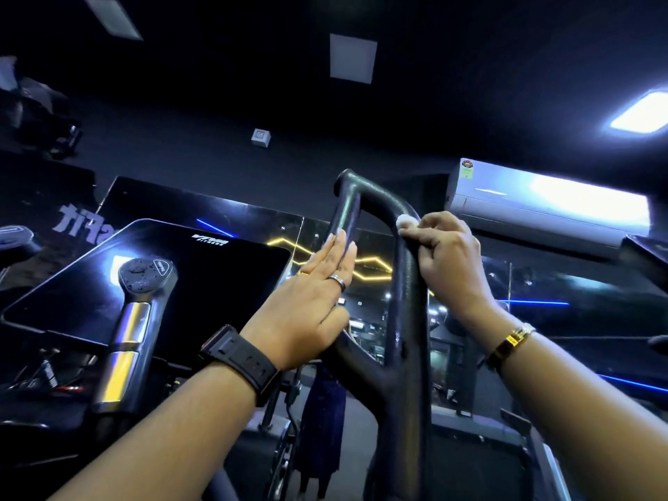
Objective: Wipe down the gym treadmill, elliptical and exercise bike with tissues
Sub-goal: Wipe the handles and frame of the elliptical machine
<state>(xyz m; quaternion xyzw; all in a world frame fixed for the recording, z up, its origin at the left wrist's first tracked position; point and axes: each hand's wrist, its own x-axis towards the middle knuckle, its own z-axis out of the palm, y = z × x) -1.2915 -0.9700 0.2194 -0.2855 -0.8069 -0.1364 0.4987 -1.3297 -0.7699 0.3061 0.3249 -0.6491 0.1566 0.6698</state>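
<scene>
**Pressing a tissue to the black loop handle**

Head view: a black loop handle (408, 320) rises through the middle of the frame. Its two bars split from one thick stem low down and meet again at a rounded top. Its surface is matte and finely pebbled, with a faint sheen where the light catches it. It probably belongs to the elliptical, though the dim room shows too little of the machine to be sure.

The right hand (448, 262) is clenched round the upper part of the right bar, just below the bend. It grasps a small wad of white tissue (403, 222), which shows only as a crumpled tip between the forefinger and the bar, touching the handle. A gold bracelet (509, 345) sits on that wrist.

The left hand (311, 291) is released and flat, its straight fingers laid together along the left bar, fingertips pointing up. It wears a ring (338, 280) and, on the wrist, a black watch (242, 359).

To the left, a dark glossy console screen (224, 283) tilts toward the camera. In front of it stands a second handle (133, 320) with silver grip plates and a buttoned head. A white air conditioner (542, 207) hangs on the wall at upper right, and a ceiling light (639, 113) glows above it.
</scene>
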